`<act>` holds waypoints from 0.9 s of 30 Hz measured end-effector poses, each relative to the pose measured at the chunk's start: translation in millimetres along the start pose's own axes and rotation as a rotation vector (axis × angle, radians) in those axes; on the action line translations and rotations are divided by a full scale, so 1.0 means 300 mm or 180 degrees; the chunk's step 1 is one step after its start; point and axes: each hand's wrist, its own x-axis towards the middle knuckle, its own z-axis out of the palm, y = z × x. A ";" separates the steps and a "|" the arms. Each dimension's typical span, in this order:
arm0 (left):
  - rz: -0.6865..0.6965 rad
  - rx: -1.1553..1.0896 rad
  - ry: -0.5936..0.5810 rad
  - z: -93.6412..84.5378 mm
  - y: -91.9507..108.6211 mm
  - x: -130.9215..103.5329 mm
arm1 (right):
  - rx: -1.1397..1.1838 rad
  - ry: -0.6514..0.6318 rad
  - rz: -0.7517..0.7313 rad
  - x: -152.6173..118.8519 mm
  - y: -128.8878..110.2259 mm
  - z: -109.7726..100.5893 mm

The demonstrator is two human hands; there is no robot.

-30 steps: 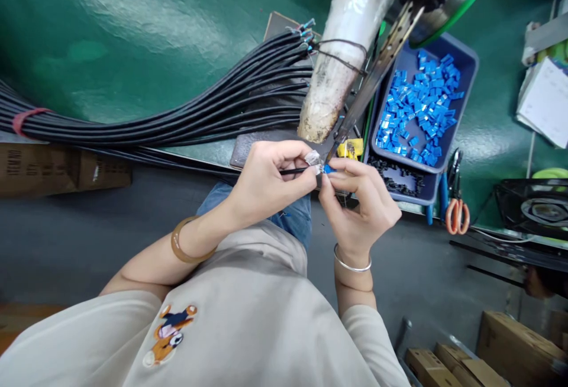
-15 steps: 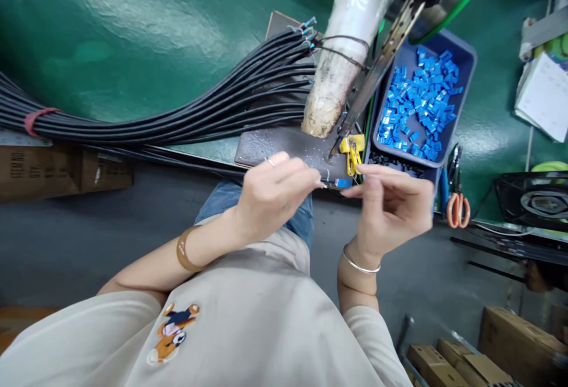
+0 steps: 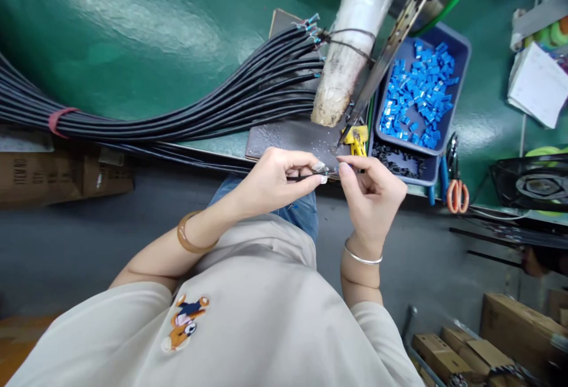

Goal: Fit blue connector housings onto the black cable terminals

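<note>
My left hand [image 3: 290, 177] pinches a black cable [image 3: 305, 178] close to its end, thumb below and fingers above. At that end, thin wire ends and a small blue connector [image 3: 336, 169] show in the gap between my hands. My right hand [image 3: 370, 189] is closed in a pinch at the connector, thumb against forefinger, and its fingertips partly cover it. Just behind lies a dark pad [image 3: 284, 138] strewn with tiny scraps. A yellow clip-like tool [image 3: 356, 138] sits beyond my right fingertips.
A bundle of black cables [image 3: 177, 123] with a red tie [image 3: 60, 121] crosses the green table [image 3: 146, 38]. Blue connectors fill a grey tray [image 3: 464, 58]; a second tray [image 3: 428, 177] holds small black parts. Orange-handled scissors [image 3: 457, 196] lie right. A wrapped pole [image 3: 346, 50] leans over the pad.
My hands have come closer together at the cable end. The right hand has moved left and its fingertips now meet the blue connector, which was more exposed before. The view has shifted slightly.
</note>
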 end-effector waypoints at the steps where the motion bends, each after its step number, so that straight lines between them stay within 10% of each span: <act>1: 0.0130 0.0137 0.0095 0.004 0.000 0.001 | 0.0085 -0.0074 0.0110 0.003 0.005 0.006; 9: 0.0262 0.0357 0.0007 -0.002 0.022 0.015 | 0.0207 0.0513 0.0100 -0.024 0.009 0.000; 27: -0.0276 -0.0326 -0.0046 0.001 0.018 0.027 | -0.0384 0.0059 -0.1057 -0.037 0.029 -0.029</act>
